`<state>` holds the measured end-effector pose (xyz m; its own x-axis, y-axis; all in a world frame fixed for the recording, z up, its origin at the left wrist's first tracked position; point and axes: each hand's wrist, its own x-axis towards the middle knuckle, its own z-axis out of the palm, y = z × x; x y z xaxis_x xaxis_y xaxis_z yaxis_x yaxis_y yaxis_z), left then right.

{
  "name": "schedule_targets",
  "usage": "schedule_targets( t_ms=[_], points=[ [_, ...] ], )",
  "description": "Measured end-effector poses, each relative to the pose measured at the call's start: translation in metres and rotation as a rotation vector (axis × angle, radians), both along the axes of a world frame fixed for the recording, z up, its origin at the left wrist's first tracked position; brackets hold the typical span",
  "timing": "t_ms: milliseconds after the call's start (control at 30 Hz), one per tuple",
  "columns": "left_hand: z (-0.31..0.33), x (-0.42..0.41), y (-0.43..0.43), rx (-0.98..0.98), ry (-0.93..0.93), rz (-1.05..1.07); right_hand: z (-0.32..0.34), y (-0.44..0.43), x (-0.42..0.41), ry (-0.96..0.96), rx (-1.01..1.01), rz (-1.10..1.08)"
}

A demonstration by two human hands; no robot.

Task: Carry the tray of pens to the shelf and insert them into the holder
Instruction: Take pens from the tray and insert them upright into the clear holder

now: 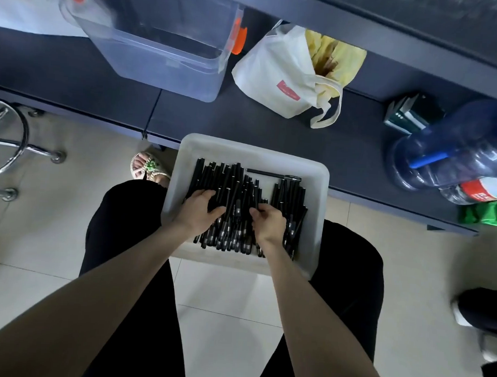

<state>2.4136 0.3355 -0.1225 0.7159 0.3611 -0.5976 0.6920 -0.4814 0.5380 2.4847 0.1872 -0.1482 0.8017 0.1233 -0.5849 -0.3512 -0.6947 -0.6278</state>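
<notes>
Though beneath both hands (200,211) (268,222), pens (288,196) half-hidden.

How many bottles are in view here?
2, both at the right end of the dark shelf: a large blue bottle and a clear red-labelled bottle below it in the picture. More may lie beyond the frame edge.

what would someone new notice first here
A heap of black pens fills the white tray at centre, over the person's lap, with the left hand and right hand curled into the pile. Behind it, on the dark ledge, are a clear plastic bin at upper left, a white cloth bag beside it and a big blue bottle at right.
</notes>
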Motion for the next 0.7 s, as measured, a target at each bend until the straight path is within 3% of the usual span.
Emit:
schedule_targets(
  t_ms=[100,267,433,533,633,700],
  points=[
    [0.016,0.009,0.001,-0.027,-0.136,0.046,0.027,-0.005,0.013,0.043,0.107,0.016],
    [0.065,0.051,-0.002,-0.232,-0.32,0.111,0.089,-0.012,0.046,0.046,0.216,0.27],
    [0.125,0.09,0.002,-0.433,-0.482,0.228,0.154,-0.027,0.078,-0.115,0.377,0.206],
    [0.162,0.101,0.008,-0.486,-0.558,0.242,0.191,-0.037,0.097,-0.181,0.372,0.117],
    [0.196,0.113,0.006,-0.5,-0.655,0.267,0.223,-0.044,0.117,-0.237,0.431,-0.063],
    [0.213,0.12,0.0,-0.453,-0.715,0.253,0.244,-0.045,0.128,-0.249,0.61,-0.218]
  ],
)
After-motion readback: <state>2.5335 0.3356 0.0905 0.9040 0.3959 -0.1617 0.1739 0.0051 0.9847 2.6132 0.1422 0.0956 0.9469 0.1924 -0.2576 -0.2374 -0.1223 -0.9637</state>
